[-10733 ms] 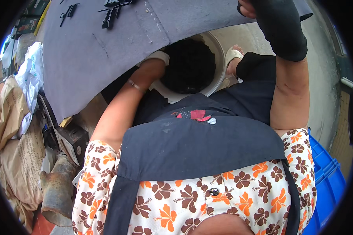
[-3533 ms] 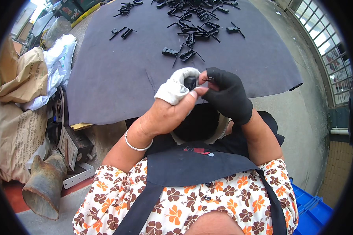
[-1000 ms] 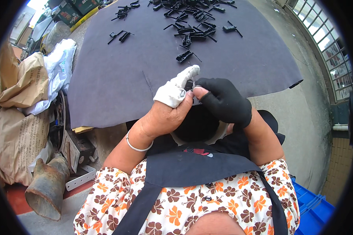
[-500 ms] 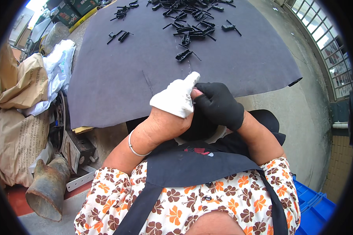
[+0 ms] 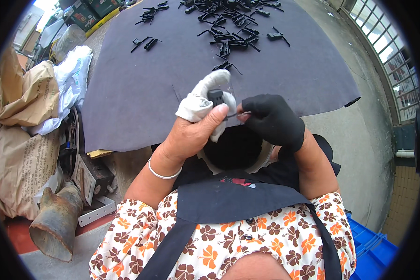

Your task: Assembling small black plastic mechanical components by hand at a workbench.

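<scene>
My left hand point(image 5: 198, 109), in a white glove with the thumb bare, is closed round a small black plastic part point(image 5: 215, 96). Its fingers curl over the top while the thumb presses from the near side. A thin dark stem runs from there towards my right hand point(image 5: 275, 120), which wears a black glove with bare fingertips. Those fingertips pinch something slim and partly greyish; whether it is the stem's end or a separate small tool, I cannot tell. Below both hands stands a pale-rimmed bucket point(image 5: 210, 164) with a dark inside.
Many similar black parts point(image 5: 235, 44) lie heaped on the grey-covered table point(image 5: 126, 102), with a few apart at the left. Brown paper sacks point(image 5: 25, 154), a white bag point(image 5: 74, 70) and a rusty pipe point(image 5: 56, 224) stand at left. A blue crate point(image 5: 371, 252) sits at lower right.
My hands have drawn slightly apart, the right one moving right and down. My left hand has turned, so its thumb and the black part now show. The view has shifted slightly.
</scene>
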A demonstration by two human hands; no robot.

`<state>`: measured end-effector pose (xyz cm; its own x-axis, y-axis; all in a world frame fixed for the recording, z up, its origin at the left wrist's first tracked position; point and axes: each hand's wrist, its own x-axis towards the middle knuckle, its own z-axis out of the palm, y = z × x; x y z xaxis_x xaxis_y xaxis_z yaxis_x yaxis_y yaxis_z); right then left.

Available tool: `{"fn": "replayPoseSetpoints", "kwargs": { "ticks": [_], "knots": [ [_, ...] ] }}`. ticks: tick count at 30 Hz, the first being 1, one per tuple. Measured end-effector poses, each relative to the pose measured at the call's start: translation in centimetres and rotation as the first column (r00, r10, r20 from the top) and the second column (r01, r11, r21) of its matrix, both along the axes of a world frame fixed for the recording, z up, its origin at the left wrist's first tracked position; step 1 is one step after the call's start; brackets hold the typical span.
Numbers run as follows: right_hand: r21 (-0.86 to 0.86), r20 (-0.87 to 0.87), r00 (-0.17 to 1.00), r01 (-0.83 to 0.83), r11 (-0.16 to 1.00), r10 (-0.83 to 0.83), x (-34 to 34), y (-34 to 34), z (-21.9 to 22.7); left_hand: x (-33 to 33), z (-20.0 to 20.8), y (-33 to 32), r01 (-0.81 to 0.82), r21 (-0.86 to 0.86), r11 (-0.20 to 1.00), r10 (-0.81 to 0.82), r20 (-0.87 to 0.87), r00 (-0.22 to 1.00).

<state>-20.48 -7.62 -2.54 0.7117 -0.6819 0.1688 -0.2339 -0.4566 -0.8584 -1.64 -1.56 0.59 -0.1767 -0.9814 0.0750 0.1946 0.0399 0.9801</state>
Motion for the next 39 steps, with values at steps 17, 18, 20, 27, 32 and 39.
{"fn": "replayPoseSetpoints", "kwargs": {
  "ticks": [17,18,20,27,32,39],
  "knots": [
    [0.255,0.172,0.985,-0.057,0.965,0.012,0.3,0.3,2.0,-0.6,-1.1,0.2,-0.023,0.076,0.997,0.02,0.049,0.999],
    [0.254,0.172,0.985,-0.058,0.965,0.014,0.0,0.2,2.2,-0.5,-1.2,0.1,-0.025,0.073,0.997,0.022,0.038,0.999],
    [0.197,0.084,0.992,-0.105,0.975,0.09,-0.6,0.2,2.5,-0.5,-0.9,0.2,-0.013,0.072,0.997,0.01,0.039,0.999],
    [0.353,0.234,0.972,-0.065,0.934,-0.021,0.8,1.3,2.5,-0.4,-0.6,0.6,0.032,-0.038,0.999,-0.033,-0.01,0.999],
    [0.296,0.219,0.973,-0.002,0.955,-0.066,1.0,1.6,2.2,-1.0,-0.5,0.8,0.0,-0.159,0.987,0.009,0.055,0.998],
    [0.336,0.145,0.988,-0.006,0.942,-0.046,1.2,1.2,2.0,-0.8,-1.1,0.1,-0.115,-0.081,0.99,0.127,0.152,0.98]
  ]
}}
